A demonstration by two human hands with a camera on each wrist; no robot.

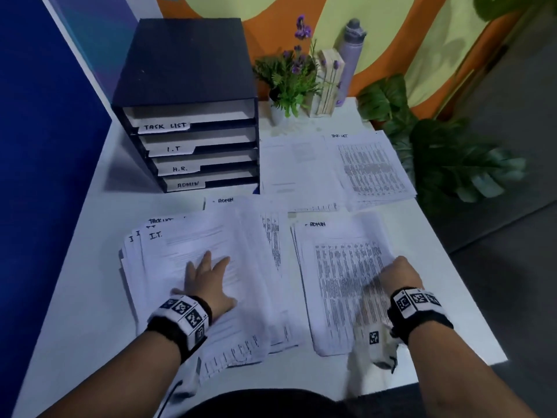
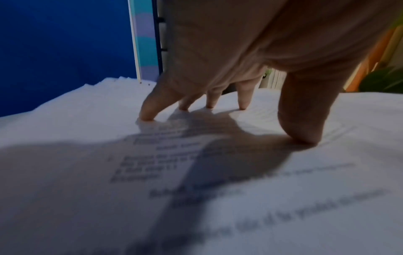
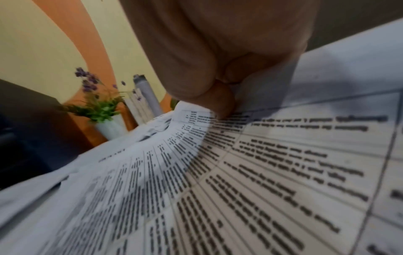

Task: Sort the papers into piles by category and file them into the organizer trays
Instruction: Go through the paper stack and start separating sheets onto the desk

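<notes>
A fanned stack of papers (image 1: 193, 260), its top sheet marked I.T., lies at the near left of the white table (image 1: 75, 312). My left hand (image 1: 208, 276) rests on it with spread straight fingers (image 2: 150, 110) pressing the top sheet (image 2: 218, 198). To the right lies a pile headed ADMIN (image 1: 340, 282), a printed table on top. My right hand (image 1: 398, 276) pinches the right edge of that top sheet (image 3: 250, 172) between thumb and curled fingers. The dark organizer (image 1: 187, 110) stands at the back left, its trays labelled TASK LIST, I.T, H.R. and ADMIN.
Two more piles lie behind: plain text sheets (image 1: 295, 167) and a TASK LIST pile (image 1: 373, 167) at the back right. A potted plant (image 1: 289, 82), a wooden block (image 1: 327, 82) and a lilac bottle (image 1: 351, 55) stand against the wall. Big leaves (image 1: 452, 158) overhang the table's right edge.
</notes>
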